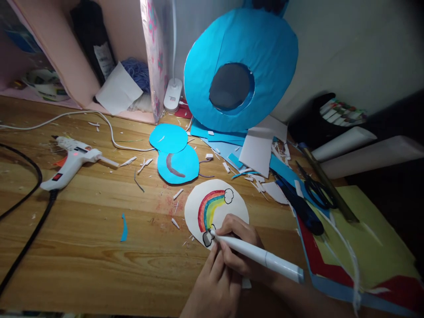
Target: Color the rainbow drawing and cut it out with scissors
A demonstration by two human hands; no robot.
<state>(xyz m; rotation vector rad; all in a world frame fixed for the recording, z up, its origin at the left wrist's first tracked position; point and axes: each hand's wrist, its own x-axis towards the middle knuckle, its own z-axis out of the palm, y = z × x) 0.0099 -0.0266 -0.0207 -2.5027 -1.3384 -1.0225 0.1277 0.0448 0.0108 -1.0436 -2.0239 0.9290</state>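
A round white paper disc (190, 207) lies on the table, bearing a drawn rainbow (206, 207) in red, blue-green and yellow with an outlined cloud at each end. My right hand (243, 247) grips a white marker (265, 259), its tip against the lower cloud, which is partly filled in grey. At the disc's lower edge, my left hand (220, 282) holds the paper with its fingers close together, just below the marker tip. Both hands cover the disc's lower right part.
A white glue gun (74, 161) with a black cord lies at the left. Blue paper shapes (179, 165) and scraps sit beyond the disc. A large blue ring (198, 70) leans at the back. To the right are black scissors (319, 192), a dark-blue-handled tool (306, 214) and coloured sheets (367, 229).
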